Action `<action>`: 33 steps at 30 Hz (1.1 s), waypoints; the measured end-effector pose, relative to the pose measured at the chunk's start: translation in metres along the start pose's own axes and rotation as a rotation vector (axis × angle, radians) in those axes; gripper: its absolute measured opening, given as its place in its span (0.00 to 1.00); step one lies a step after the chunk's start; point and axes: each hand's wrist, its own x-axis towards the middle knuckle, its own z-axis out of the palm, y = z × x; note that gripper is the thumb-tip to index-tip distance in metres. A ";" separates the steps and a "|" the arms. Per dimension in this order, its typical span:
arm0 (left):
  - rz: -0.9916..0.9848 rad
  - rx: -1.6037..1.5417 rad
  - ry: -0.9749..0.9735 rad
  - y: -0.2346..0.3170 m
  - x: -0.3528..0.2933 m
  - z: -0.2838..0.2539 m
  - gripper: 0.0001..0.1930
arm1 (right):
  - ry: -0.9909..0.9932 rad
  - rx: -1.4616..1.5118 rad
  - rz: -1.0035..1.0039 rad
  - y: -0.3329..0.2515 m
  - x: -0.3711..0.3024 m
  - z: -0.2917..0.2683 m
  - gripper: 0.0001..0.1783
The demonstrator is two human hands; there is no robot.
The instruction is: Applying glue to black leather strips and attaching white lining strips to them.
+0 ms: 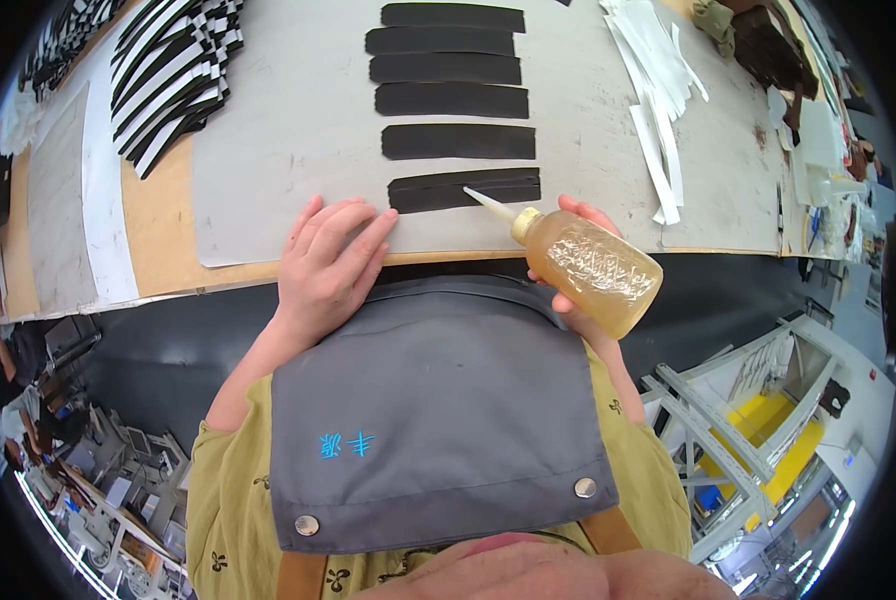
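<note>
My right hand (580, 222) is wrapped round a squeeze bottle (593, 265) of amber liquid, which leans over the table's near edge. Its pale pointed nozzle (491, 203) reaches the middle of the nearest black strip (423, 193), along which a thin line runs lengthwise. Beside that strip's left end lies my left hand (333, 250), palm down with fingers stretched out on the grey sheet. Its fingertips are close to the strip's lower left corner; whether they touch it I cannot tell. Several more black strips (458, 142) lie in a column beyond, roughly parallel and spaced apart.
A fanned stack of black and white strips (173, 75) lies at the far left. White strips (658, 100) are heaped on the right of the grey table sheet (288, 110). Dark brown pieces (768, 45) sit at the far right corner. A metal frame (758, 430) stands right of me.
</note>
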 end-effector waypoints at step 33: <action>-0.106 0.184 -0.312 -0.020 0.047 -0.014 0.29 | 0.399 0.270 -0.005 -0.025 0.032 -0.007 0.67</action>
